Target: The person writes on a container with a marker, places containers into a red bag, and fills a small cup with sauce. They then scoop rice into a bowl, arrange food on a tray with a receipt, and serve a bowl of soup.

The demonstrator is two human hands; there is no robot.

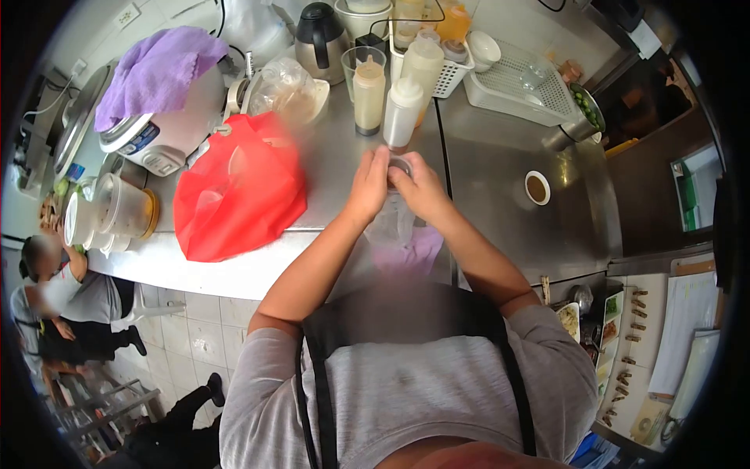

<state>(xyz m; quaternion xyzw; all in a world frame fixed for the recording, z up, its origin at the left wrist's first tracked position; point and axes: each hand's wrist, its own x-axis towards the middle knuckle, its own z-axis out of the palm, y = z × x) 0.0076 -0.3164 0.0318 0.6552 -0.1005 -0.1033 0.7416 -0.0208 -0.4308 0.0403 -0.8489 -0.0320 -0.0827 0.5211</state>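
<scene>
- Stainless steel makes up most of the table (492, 211), with a dark seam running away from the body and passing behind the right forearm; pale floor tiles (205, 340) show well off to the left of the grip, where another person (84, 295) is
- Left hand (370, 187) and right hand (423, 189) come together in one grip, both grasping a clear plastic container (393, 220), the right thumb across its round rim
- That container lies within the grip, its long axis seemingly running from the rim between the fingers back toward the torso; neither hand is clearly nearer, and what it contains is too blurred to tell
- Just beyond the fingertips, a white squeeze bottle (403, 113) stands upright, slightly nearer the left fingertips; I cannot tell whether they touch
- Past the grip and a little left stands a cream-filled bottle (369, 98)
- On the body side of the grip, a lilac cloth (412, 256) shows beneath the container
- Left of the grip, well apart, sits a red bag (242, 191)
- Right of the grip, well apart, is a small bowl (548, 187) of brown sauce, with a white basket (512, 109) farther off beyond it
</scene>
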